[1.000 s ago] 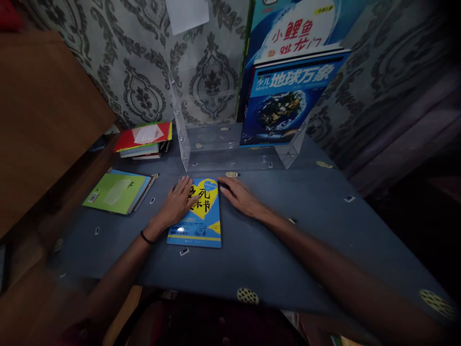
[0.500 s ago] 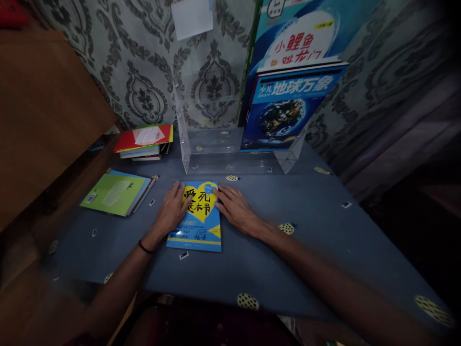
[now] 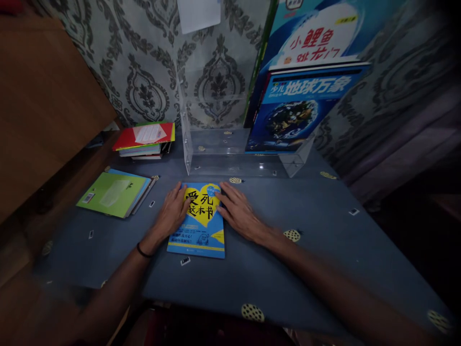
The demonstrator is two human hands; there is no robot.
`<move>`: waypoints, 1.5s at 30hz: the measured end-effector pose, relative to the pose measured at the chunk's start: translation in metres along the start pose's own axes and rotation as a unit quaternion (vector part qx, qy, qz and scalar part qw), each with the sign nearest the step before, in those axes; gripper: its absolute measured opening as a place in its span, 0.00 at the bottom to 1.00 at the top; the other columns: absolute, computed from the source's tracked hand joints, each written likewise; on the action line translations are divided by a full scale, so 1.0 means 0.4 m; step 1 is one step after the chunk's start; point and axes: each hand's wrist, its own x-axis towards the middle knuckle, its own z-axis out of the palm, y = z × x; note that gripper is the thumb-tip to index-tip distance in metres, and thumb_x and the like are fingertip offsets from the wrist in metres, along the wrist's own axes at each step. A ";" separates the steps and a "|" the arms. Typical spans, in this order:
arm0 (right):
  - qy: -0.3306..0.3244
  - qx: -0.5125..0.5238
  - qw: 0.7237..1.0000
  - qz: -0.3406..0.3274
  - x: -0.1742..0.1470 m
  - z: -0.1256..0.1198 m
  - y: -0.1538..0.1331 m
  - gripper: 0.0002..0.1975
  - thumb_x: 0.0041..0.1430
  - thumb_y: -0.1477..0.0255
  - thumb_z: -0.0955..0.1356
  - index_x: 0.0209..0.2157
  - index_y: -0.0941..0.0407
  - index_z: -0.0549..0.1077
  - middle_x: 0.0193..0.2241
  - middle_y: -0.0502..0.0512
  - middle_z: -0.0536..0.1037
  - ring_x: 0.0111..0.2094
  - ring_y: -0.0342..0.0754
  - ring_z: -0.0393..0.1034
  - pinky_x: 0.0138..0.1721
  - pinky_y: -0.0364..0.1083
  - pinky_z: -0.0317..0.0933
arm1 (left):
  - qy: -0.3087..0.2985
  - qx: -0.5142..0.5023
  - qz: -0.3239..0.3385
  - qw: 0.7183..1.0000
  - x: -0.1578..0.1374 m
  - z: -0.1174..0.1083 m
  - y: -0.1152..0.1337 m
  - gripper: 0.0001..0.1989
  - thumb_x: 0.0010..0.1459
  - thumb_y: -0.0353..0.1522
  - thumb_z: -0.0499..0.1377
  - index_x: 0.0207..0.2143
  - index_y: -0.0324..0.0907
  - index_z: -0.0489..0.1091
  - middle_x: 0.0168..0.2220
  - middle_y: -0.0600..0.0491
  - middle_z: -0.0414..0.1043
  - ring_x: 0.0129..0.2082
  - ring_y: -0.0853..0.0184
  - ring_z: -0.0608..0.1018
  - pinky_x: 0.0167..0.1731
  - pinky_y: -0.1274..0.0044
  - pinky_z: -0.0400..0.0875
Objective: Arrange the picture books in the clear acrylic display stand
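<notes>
A blue book [image 3: 196,238] with a yellow heart on its cover lies flat on the table, its lower edge toward me. My left hand [image 3: 173,210] is at its left edge, thumb on the cover and fingers along the side. At the opposite edge, my right hand [image 3: 239,211] holds the book the same way, its thumb and fingertips at the cover's border. Both hands grip it from the sides; the undersides of the fingers are hidden.
A clear acrylic stand [image 3: 234,166] holds a blue earth book [image 3: 288,120] and a taller teal book [image 3: 313,41] at the back. To the left lie a green-topped book stack [image 3: 111,194] and a red-topped stack [image 3: 142,137]. A blue patterned cloth [image 3: 288,283] covers the table.
The whole view has shifted slightly, so the stand and its books appear further right. Both hands stay at the blue book's side edges, with little change in their hold.
</notes>
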 end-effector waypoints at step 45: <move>0.064 0.335 0.926 0.161 0.087 0.017 0.006 0.36 0.70 0.46 0.54 0.65 0.55 0.66 0.64 0.61 0.70 0.64 0.55 0.65 0.66 0.58 0.57 | -0.219 0.074 0.221 0.947 0.089 -0.066 0.053 0.32 0.73 0.47 0.42 0.72 0.41 0.48 0.73 0.44 0.47 0.74 0.58 0.48 0.71 0.57 0.42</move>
